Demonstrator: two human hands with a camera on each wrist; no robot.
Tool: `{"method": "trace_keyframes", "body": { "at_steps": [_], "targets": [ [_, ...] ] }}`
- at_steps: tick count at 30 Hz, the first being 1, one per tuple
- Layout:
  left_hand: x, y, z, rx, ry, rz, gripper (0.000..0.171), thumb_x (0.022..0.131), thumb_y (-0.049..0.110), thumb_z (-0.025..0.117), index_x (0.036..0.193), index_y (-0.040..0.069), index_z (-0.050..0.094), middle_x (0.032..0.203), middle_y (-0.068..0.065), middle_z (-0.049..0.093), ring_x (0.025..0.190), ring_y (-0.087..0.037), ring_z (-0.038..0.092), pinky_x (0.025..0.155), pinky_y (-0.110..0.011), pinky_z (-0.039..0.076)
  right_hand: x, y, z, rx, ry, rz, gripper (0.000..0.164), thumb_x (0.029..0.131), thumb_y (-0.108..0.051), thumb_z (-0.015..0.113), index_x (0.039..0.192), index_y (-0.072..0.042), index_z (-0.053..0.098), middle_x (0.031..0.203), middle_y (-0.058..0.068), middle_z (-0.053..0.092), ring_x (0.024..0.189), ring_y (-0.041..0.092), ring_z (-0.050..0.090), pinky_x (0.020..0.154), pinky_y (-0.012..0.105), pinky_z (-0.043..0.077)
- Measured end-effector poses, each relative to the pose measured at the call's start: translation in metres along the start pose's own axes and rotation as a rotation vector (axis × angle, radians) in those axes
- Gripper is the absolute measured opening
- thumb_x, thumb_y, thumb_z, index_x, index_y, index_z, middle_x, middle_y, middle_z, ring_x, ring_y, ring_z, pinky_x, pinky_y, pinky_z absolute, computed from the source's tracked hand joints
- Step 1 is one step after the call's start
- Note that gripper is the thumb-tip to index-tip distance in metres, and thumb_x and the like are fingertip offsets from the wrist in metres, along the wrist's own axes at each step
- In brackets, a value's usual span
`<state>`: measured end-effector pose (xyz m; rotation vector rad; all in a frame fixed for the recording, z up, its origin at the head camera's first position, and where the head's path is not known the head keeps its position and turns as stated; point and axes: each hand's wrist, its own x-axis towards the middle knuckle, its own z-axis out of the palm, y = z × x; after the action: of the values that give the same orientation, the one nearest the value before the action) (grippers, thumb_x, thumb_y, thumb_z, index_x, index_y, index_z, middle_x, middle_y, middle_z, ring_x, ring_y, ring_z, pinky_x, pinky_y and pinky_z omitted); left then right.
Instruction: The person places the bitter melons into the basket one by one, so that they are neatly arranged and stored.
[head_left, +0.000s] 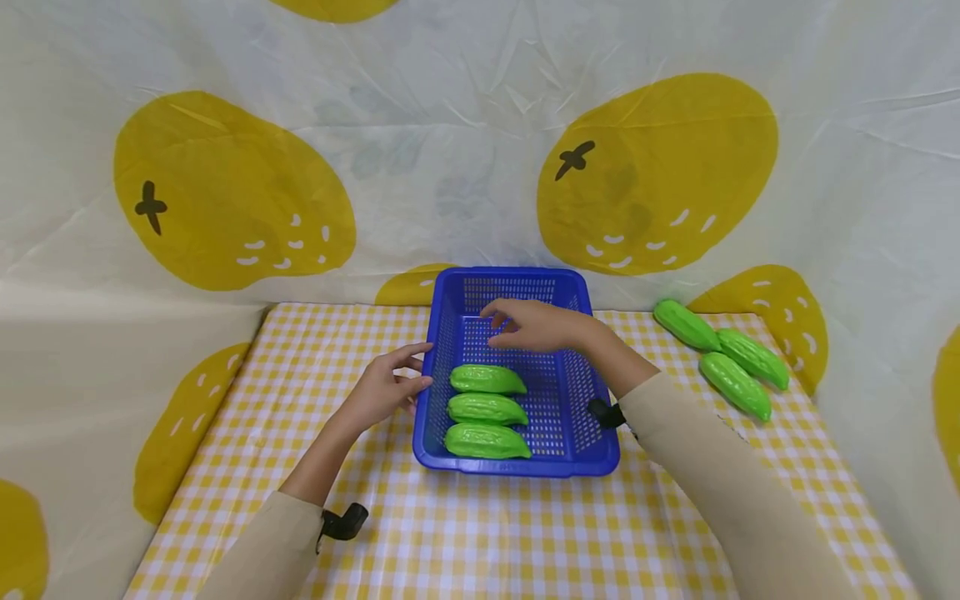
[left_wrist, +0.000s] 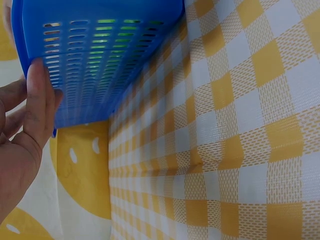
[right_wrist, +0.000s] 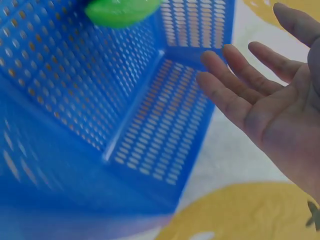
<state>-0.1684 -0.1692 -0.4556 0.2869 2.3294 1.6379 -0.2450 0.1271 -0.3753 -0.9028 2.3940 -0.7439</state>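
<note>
Checked cloth (head_left: 450,542) bears a perforated plastic basket (head_left: 517,468) of bumpy, tapered gourds (head_left: 486,409).

Right hand (head_left: 536,325) over a blue basket (head_left: 517,467) with three green vegetables (head_left: 487,409), left hand (head_left: 381,388) at its rim.

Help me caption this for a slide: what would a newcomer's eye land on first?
Probably the blue basket at the table's far middle, with three green fruits lined up in its near left part and the right hand above it. Three more fruits lie at the far right. Big yellow prints loom behind.
</note>
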Motion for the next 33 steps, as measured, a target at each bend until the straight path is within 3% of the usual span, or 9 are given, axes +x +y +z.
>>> {"method": "trace_keyframes", "body": {
  "at_steps": [8, 16, 25, 33],
  "targets": [
    [-0.001, 0.001, -0.001, 0.003, -0.007, 0.012, 0.058, 0.101, 0.006, 0.067, 0.155, 0.014, 0.049, 0.124, -0.023, 0.059, 0.075, -0.02, 0.068, 0.069, -0.06, 0.064, -0.033, 0.01, -0.024, 0.037, 0.126, 0.025, 0.054, 0.106, -0.034, 0.061, 0.153, -0.016, 0.044, 0.145, 0.011, 0.057, 0.132, 0.031, 0.059, 0.108, 0.05, 0.055],
    [-0.001, 0.0, -0.001, 0.007, -0.01, 0.014, 0.058, 0.101, 0.006, 0.067, 0.155, 0.013, 0.048, 0.125, -0.024, 0.058, 0.073, -0.02, 0.068, 0.068, -0.059, 0.064, -0.068, 0.038, -0.032, 0.083, 0.229, 0.045, 0.055, 0.107, -0.035, 0.059, 0.155, -0.015, 0.042, 0.15, 0.011, 0.052, 0.135, 0.033, 0.054, 0.109, 0.054, 0.053],
    [0.002, -0.001, -0.001, 0.006, -0.008, 0.009, 0.058, 0.101, 0.007, 0.068, 0.155, 0.014, 0.049, 0.124, -0.023, 0.058, 0.073, -0.02, 0.068, 0.069, -0.061, 0.063, -0.112, 0.077, -0.023, 0.203, 0.369, 0.081, 0.052, 0.11, -0.03, 0.053, 0.154, -0.005, 0.042, 0.152, 0.021, 0.048, 0.137, 0.043, 0.05, 0.107, 0.063, 0.052],
    [0.001, -0.002, -0.001, 0.007, -0.013, 0.007, 0.058, 0.101, 0.008, 0.068, 0.155, 0.016, 0.049, 0.126, -0.024, 0.058, 0.073, -0.021, 0.068, 0.069, -0.062, 0.063, -0.148, 0.114, -0.006, 0.193, 0.498, 0.132, 0.047, 0.109, -0.025, 0.056, 0.15, -0.005, 0.048, 0.152, 0.02, 0.048, 0.138, 0.043, 0.048, 0.11, 0.062, 0.048]
  ]
}}
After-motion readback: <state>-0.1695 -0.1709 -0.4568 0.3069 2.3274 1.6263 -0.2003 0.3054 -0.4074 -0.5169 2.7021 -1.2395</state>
